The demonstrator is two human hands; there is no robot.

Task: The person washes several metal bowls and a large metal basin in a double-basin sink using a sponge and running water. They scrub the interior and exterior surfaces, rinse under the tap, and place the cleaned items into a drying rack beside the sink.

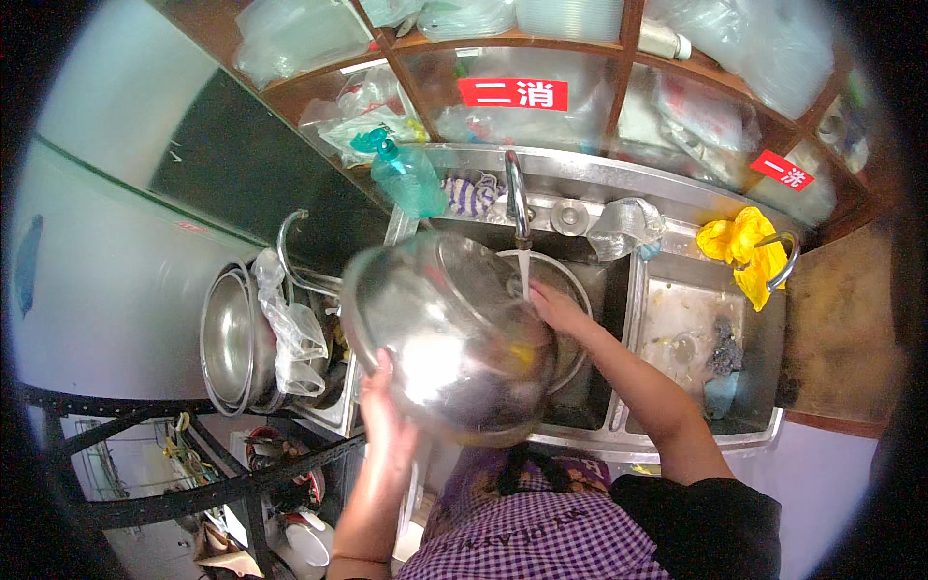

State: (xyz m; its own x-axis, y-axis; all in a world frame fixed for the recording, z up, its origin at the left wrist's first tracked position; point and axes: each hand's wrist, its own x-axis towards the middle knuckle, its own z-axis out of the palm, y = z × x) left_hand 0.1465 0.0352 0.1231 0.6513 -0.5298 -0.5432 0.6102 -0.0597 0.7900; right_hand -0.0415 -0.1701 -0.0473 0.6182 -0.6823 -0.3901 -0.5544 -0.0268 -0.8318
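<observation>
A large stainless steel bowl is tilted over the left basin of a steel sink. My left hand grips its rim at the lower left. Against the bowl's right side, near the water stream, is my right hand; its fingertips are partly hidden, and whether it grips or only touches cannot be told. Water runs from the faucet beside the bowl. Behind the tilted bowl, another round metal vessel sits in the basin.
Stacked steel bowls and a plastic bag are at the left. A teal bottle, striped cloth and metal-look scrubbing cloth line the sink's back ledge. A yellow cloth or bag hangs by the right faucet. Shelves stand behind.
</observation>
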